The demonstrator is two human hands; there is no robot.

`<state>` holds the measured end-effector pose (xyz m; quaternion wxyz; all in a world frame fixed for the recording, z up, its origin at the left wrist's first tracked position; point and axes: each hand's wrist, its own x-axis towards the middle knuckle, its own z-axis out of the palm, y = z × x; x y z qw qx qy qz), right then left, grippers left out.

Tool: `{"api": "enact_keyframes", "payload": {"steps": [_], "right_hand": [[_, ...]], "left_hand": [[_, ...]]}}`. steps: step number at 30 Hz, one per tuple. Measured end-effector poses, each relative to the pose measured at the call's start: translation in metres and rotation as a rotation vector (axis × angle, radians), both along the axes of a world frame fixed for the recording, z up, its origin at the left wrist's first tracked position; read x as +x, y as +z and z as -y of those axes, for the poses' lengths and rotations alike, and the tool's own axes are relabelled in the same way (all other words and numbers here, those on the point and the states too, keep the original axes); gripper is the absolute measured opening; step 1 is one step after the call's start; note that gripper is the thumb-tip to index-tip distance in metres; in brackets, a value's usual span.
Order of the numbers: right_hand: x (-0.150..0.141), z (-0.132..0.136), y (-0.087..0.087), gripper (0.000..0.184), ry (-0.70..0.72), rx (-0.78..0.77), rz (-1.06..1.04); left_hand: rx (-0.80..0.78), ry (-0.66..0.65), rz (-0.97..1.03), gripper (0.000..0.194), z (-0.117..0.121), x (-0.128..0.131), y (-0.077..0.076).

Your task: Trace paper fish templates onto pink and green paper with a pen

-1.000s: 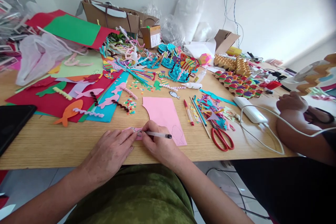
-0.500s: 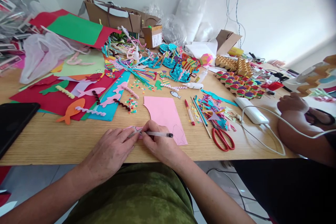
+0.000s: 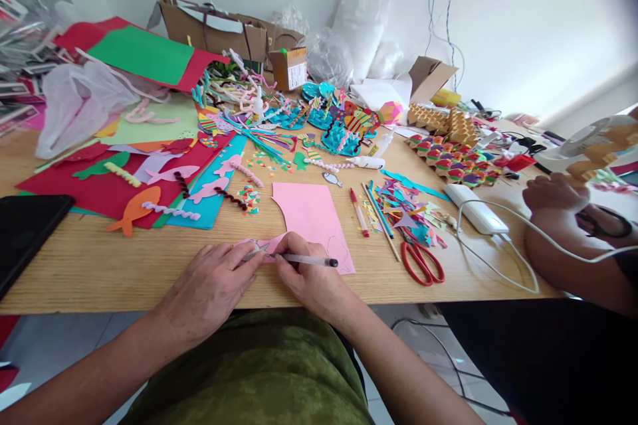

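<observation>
My right hand (image 3: 312, 279) is closed around a pen (image 3: 312, 259) with a clear barrel and a dark end cap. The pen's tip is at a pink sheet of paper (image 3: 309, 209), beside a small grey fish cutout (image 3: 257, 249). My left hand (image 3: 212, 285) pins that cutout to the paper with its fingertips, which hide part of it. On the sheet's lower right corner is a drawn fish outline (image 3: 339, 252), partly behind the pen. Another small fish cutout (image 3: 332, 178) lies past the sheet's top right corner.
Right of the sheet lie a red pen (image 3: 359, 212), red-handled scissors (image 3: 423, 262), paper scraps (image 3: 406, 209) and a white power strip (image 3: 477, 210). Coloured sheets (image 3: 107, 189) with fish shapes cover the left, near a black tablet-like object (image 3: 30, 232). Another person's arm (image 3: 563, 246) rests at right.
My right hand and the pen have shifted slightly to the right, away from the fish cutout. My left hand stays in place.
</observation>
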<state>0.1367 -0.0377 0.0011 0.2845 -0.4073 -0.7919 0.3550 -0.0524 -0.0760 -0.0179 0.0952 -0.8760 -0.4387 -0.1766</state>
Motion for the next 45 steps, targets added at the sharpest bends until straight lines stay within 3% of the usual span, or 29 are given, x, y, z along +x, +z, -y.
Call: {"api": "enact_keyframes", "payload": {"steps": [23, 45], "right_hand": [[0.0007, -0.0066, 0.0007, 0.007, -0.061, -0.119, -0.116], [0.0002, -0.0025, 0.0042, 0.008, -0.024, -0.075, -0.076]], "left_hand": [[-0.030, 0.008, -0.053, 0.037, 0.0005, -0.0018, 0.0027], [-0.025, -0.009, -0.032, 0.034, 0.0005, -0.0021, 0.0016]]}}
